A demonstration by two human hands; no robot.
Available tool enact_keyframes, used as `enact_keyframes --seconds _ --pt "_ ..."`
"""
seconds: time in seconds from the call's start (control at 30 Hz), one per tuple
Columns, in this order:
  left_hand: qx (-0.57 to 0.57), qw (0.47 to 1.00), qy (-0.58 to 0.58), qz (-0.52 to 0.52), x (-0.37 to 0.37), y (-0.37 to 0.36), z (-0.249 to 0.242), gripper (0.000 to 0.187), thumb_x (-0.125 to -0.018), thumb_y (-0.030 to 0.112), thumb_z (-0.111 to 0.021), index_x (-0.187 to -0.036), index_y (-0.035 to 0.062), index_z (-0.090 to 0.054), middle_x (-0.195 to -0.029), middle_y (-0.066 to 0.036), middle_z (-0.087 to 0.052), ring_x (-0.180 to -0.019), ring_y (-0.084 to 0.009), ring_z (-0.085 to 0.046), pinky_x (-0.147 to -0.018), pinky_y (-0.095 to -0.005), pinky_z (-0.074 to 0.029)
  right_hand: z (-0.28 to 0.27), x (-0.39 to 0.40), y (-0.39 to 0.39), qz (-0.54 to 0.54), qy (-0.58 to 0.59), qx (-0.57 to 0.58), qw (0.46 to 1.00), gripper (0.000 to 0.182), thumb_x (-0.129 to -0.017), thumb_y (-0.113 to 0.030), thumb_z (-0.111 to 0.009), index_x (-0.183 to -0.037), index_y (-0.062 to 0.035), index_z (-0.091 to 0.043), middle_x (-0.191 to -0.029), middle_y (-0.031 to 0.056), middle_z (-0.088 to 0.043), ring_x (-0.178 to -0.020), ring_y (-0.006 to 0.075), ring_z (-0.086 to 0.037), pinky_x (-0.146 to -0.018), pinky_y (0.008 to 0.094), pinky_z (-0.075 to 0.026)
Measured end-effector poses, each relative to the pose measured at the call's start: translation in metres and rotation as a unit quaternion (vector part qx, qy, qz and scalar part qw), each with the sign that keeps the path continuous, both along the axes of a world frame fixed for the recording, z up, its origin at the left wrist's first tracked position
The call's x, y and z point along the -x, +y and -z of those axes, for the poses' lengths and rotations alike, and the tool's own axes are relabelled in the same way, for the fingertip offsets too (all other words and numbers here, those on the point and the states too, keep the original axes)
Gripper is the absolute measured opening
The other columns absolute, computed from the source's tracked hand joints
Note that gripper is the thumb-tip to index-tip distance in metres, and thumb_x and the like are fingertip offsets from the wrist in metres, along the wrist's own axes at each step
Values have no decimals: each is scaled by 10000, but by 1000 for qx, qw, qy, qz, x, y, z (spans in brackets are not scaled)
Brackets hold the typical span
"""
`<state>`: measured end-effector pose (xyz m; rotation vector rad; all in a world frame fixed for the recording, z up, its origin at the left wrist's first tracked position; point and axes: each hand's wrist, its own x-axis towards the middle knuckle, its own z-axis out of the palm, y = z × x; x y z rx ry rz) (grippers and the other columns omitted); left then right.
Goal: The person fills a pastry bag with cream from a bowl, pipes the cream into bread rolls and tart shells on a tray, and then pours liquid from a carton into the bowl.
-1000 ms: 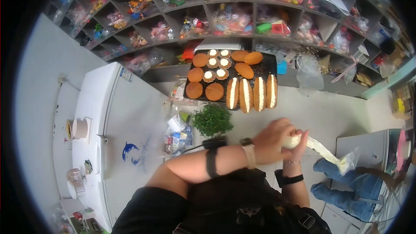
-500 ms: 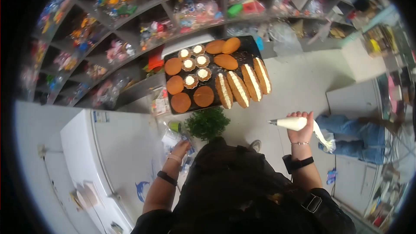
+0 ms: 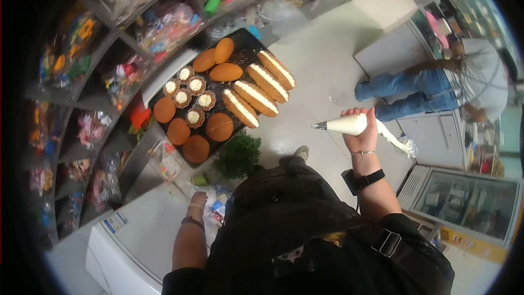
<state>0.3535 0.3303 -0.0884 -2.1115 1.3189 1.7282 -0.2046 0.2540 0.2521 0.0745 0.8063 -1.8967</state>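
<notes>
My left hand (image 3: 197, 199) hangs low among the packets (image 3: 217, 207), gripping nothing I can make out. The tray (image 3: 243, 49) of cream-filled buns (image 3: 256, 97) lies at ten o'clock from my right hand (image 3: 361, 134), which is closed around the piping bag (image 3: 349, 125), its long axis level, nozzle pointing to nine o'clock.

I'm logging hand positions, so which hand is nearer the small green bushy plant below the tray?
Left. The left hand hangs just beside the green plant, at the packets. The right hand holds the piping bag farther away, across the body.
</notes>
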Motion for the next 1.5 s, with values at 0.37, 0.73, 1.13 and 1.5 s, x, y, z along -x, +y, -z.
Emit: enact_keyframes --seconds 0.37,0.73,1.13,1.5 --pt "6 923 360 133 181 25 -101 520 -923 380 -483 -1326 55 -434 -1358 -103 -420 -1302 -218 -327 -1086 -373 -222 10 30 48 32 6 17 999 384 -943 -382 -448 -680 -103 -453 -708 63 -511 -760 242 -495 -851 408 -413" --pt "41 952 84 292 292 36 -73 454 -912 350 -486 -1237 33 -499 -1219 -110 -518 -1157 -214 -445 -971 -359 -334 28 187 193 126 1 31 992 365 -954 -413 -409 -776 -105 -489 -701 58 -507 -722 229 -518 -772 407 -452" --pt "-10 903 -24 429 504 -80 -60 399 -901 318 -489 -1140 9 -569 -1068 -116 -624 -999 -209 -574 -845 -343 -455 72 295 430 475 66 -158 863 386 -932 -396 -470 -748 -64 -545 -798 103 -599 -821 238 -582 -775 358 -455" --pt "-36 904 85 418 808 -49 -88 357 -840 248 -552 -1070 -21 -599 -887 -74 -651 -836 -163 -618 -717 -285 -477 37 420 433 637 245 -284 674 152 -920 -214 -528 -976 -87 -467 -714 69 -545 -678 165 -541 -658 285 -453"
